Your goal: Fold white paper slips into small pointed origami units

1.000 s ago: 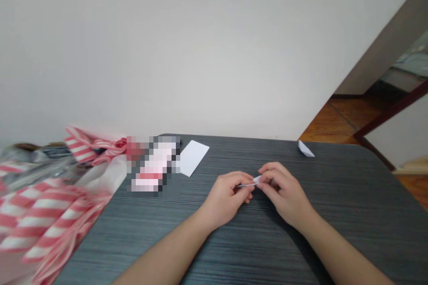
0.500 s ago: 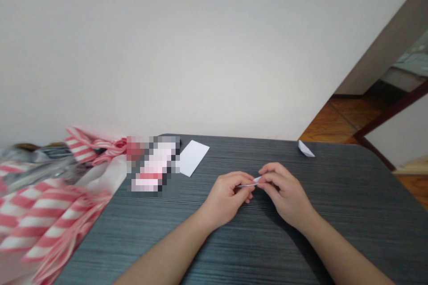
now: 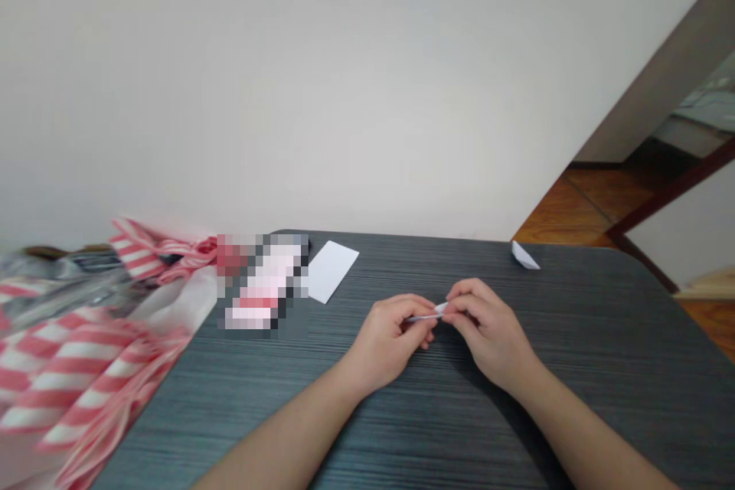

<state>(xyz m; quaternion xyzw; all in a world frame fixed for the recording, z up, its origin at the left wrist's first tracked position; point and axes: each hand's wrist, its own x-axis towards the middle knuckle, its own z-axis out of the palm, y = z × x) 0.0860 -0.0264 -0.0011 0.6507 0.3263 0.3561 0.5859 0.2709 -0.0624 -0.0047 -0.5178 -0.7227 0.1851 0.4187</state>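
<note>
The table (image 3: 574, 367) looks matt and finely grained, the slip (image 3: 439, 310) thin paper

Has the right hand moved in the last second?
No. The right hand, pinching the white paper piece, sits as far from the folded paper as before.

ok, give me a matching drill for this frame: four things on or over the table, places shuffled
Things:
1. small white paper piece
2. flat white sheet
3. folded white paper
4. red-striped bags

Places:
A. near the far edge of the table, right of the hands
B. heaped at the table's left edge
C. pinched between left hand and right hand
D. lying flat, beyond the left hand

Pairs: 1-C, 2-D, 3-A, 4-B
</note>
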